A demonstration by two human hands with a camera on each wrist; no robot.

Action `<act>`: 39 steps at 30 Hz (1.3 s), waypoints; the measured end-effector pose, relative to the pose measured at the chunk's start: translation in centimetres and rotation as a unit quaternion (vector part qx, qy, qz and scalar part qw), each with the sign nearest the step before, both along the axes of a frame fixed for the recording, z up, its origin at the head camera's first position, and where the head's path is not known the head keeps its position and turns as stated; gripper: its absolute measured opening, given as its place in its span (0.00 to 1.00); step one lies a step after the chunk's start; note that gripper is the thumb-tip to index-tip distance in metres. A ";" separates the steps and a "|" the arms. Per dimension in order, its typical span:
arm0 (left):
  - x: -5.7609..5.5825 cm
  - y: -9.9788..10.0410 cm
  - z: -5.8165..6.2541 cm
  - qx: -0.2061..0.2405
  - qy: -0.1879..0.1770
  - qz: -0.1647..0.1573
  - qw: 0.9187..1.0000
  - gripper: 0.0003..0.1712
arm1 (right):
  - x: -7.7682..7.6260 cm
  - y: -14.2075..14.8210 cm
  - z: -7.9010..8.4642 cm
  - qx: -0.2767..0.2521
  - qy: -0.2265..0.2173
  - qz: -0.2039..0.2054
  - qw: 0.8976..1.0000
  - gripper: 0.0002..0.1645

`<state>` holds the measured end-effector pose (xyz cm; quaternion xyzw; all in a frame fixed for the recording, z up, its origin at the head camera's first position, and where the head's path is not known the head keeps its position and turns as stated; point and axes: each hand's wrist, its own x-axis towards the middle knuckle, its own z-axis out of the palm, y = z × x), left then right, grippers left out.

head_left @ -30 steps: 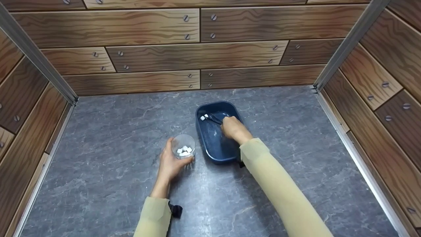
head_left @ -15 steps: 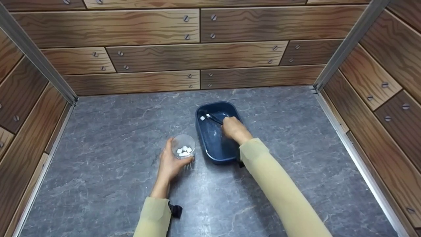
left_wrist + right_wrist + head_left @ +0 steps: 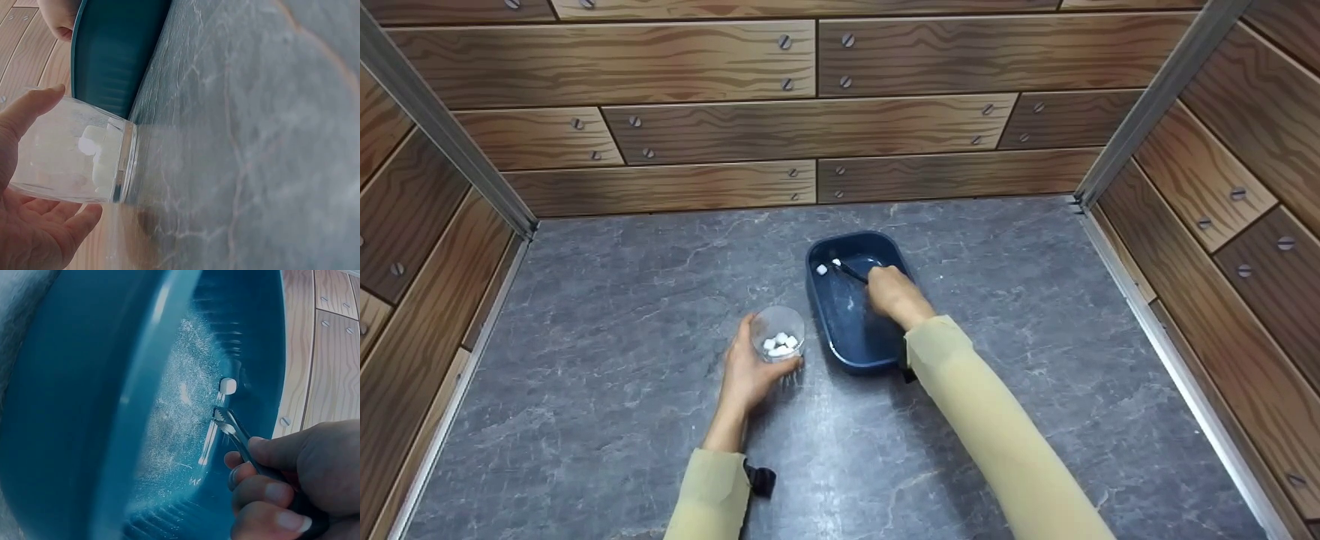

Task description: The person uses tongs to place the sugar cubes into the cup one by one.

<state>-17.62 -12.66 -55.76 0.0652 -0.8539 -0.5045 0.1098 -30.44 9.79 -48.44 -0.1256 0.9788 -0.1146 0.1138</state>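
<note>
My left hand holds a clear cup around its side; the cup stands on the grey tabletop. Several white cubes lie at the cup's bottom. My right hand reaches into a dark blue bin and grips small tongs with serrated tips, thumb on one side and fingers curled round the other. Between the tong tips sits a white cube, low over the bin's floor. Another white cube rests in the bin near its far left corner, apart from the tongs.
The bin stands just right of the cup, its raised rim close to both wrists. Wood-patterned walls enclose the grey tabletop at the back and both sides.
The tong tips have drawn slightly to the right with one white cube, widening the gap to the other cube. The left hand and cup have not moved.
</note>
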 end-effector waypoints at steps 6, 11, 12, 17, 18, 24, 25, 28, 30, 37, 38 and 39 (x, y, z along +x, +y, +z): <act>-0.1 0.0 0.0 0.003 0.007 -0.003 1.000 0.57 | 0.2 0.0 0.1 -0.003 -0.002 -0.005 1.000 0.14; 0.0 0.1 0.0 0.005 0.013 -0.003 1.000 0.57 | 0.4 -0.1 0.0 -0.006 0.005 -0.009 1.000 0.14; 0.1 0.1 0.0 0.006 0.014 -0.003 1.000 0.57 | 0.4 -0.2 0.0 -0.007 0.005 -0.009 1.000 0.14; 0.1 0.1 -0.1 0.007 0.016 -0.005 1.000 0.57 | 0.5 -0.2 -0.1 -0.011 0.014 -0.009 1.000 0.14; 0.1 0.1 -0.1 0.007 0.016 -0.005 1.000 0.57 | 0.5 -0.1 0.0 -0.010 0.016 -0.009 1.000 0.14; 0.1 0.1 -0.1 0.009 0.010 -0.006 1.000 0.58 | 0.7 -0.1 0.0 -0.012 0.029 -0.004 0.999 0.13; 0.1 0.0 0.0 0.009 0.008 -0.006 1.000 0.58 | 0.8 -0.1 0.0 -0.014 0.031 -0.003 0.999 0.13; 0.1 0.0 0.0 0.006 0.001 -0.007 1.000 0.59 | 1.0 0.0 0.1 -0.017 0.033 -0.003 0.999 0.13; 0.1 0.0 -0.1 0.001 -0.004 -0.006 1.000 0.59 | 1.1 0.1 0.2 -0.018 0.034 -0.004 0.999 0.14; 0.0 -0.1 0.0 -0.003 -0.010 -0.005 1.000 0.59 | 1.5 0.3 0.7 -0.022 0.036 -0.005 0.999 0.15; 0.0 -0.1 0.0 -0.003 -0.009 -0.005 1.000 0.59 | 1.6 0.4 0.8 -0.024 0.037 -0.008 0.999 0.15; 0.0 -0.1 0.0 -0.003 -0.008 -0.005 1.000 0.59 | 1.6 0.5 0.9 -0.026 0.037 -0.010 0.999 0.15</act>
